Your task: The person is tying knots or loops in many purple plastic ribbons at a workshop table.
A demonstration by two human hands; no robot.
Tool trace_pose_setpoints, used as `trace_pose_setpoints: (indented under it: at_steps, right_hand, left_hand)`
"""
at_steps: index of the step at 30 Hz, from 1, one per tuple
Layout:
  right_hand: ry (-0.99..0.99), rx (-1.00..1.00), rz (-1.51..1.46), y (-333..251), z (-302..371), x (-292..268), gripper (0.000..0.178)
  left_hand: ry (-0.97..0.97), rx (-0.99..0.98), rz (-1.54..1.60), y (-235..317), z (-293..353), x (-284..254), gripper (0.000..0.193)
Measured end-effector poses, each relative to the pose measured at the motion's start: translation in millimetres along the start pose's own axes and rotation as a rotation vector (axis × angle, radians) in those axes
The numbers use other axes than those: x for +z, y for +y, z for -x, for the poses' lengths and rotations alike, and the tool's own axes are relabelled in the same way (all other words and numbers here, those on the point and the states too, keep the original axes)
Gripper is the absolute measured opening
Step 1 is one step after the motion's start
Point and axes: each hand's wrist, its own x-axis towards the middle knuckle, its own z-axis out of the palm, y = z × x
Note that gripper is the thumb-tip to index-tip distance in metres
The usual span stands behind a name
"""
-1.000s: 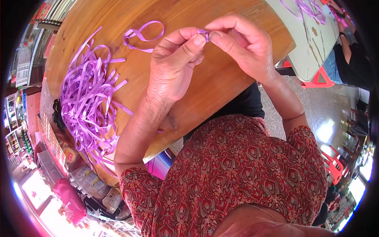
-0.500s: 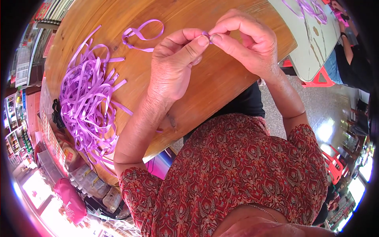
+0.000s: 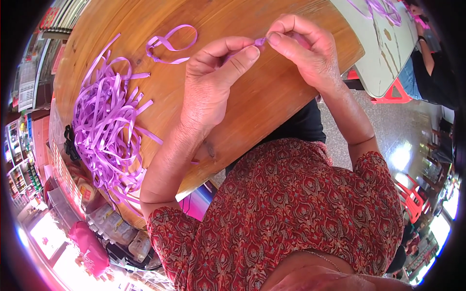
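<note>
Between my two hands, above the wooden table [image 3: 252, 109], is a small knotted bit of purple ribbon [image 3: 260, 42]. My left hand [image 3: 213, 70] pinches it between thumb and forefinger. From the other side my right hand [image 3: 308, 53] grips it at the fingertips, thumb against forefinger. Most of this ribbon is hidden behind my fingers. A looped purple ribbon with a knot [image 3: 180, 48] lies on the table just beyond my left hand. Left of my left forearm, a big tangled heap of purple ribbons [image 3: 104, 121] spreads along the table's edge.
A pale table [image 3: 383, 58] with more purple ribbons [image 3: 383, 12] adjoins at the far right, where another person's arm [image 3: 426, 56] shows. Red stools [image 3: 411, 199] stand on the floor to the right. Plastic bags [image 3: 109, 223] and a pink bag [image 3: 90, 250] sit at lower left.
My fingertips have drawn slightly apart, and the purple knot now shows more between them. The view has shifted a little; the heap and loop lie as before.
</note>
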Motion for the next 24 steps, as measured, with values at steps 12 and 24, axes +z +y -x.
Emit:
trace_pose_setpoints:
  at_steps: [12,24]
  right_hand:
    - [0.097,-0.150,-0.152,-16,-3,-2,0.016]
    - [-0.183,-0.907,0.885,-29,-8,-19,0.030]
  left_hand:
    - [0.009,0.022,-0.012,-5,-1,1,0.012]
    - [-0.022,0.238,-0.309,-11,-2,2,0.004]
